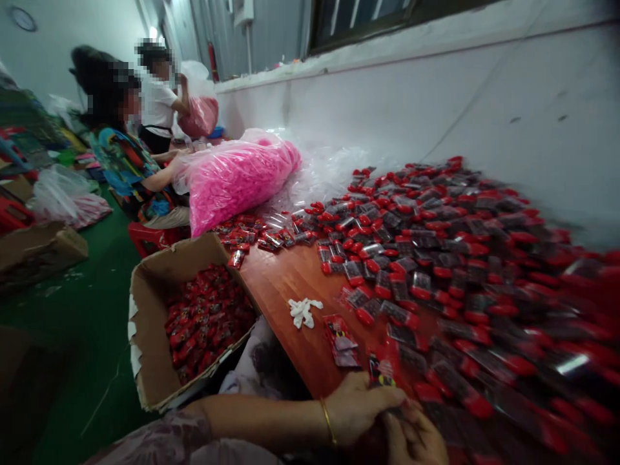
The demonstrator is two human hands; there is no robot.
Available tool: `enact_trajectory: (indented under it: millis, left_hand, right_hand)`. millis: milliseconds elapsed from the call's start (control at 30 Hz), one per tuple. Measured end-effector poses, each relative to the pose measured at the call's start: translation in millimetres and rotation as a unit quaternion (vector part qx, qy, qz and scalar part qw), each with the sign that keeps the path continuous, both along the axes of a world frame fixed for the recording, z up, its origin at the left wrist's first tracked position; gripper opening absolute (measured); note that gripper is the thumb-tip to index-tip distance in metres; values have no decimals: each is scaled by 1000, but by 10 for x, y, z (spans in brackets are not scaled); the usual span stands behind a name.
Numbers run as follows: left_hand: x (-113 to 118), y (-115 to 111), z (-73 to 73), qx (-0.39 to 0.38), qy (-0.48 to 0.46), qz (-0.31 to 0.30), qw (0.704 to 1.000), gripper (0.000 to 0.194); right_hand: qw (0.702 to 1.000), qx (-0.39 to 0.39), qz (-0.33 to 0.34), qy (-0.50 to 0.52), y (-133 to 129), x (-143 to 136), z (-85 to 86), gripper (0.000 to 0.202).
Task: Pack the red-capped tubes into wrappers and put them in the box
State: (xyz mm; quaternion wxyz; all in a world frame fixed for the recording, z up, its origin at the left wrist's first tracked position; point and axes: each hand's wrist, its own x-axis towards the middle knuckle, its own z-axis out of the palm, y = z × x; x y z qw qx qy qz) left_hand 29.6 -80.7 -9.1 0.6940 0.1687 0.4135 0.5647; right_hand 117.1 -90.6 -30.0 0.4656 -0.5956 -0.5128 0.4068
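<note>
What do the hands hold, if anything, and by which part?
Cannot be told: the left hand and right hand meet beside a red packet, but blur hides any grip.

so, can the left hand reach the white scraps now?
Likely yes: mostly bare tabletop lies between left hand and white scraps, a flat packet to one side. The hand's grip may be busy, though.
</note>
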Motion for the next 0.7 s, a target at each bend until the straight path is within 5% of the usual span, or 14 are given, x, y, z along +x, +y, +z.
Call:
enact_trajectory:
  millis: [267, 467, 600, 700]
  left_hand:
    - [-294, -48, 5, 6, -5, -85, 996, 41]
    - [-394, -53, -12, -10, 15, -145, 989, 40]
    - [-400, -92, -36, -19, 28, -147, 989, 39]
    - [-440, -103, -61, -6, 53, -137, 989, 38]
  right_hand:
    - [987, 128, 32, -89, 25, -1, -129, 30]
    - [916, 299, 59, -260, 109, 141, -6, 51]
    - [883, 308, 147, -322, 161, 158, 42, 50]
    - [878, 301, 155, -340, 137, 104, 0, 47]
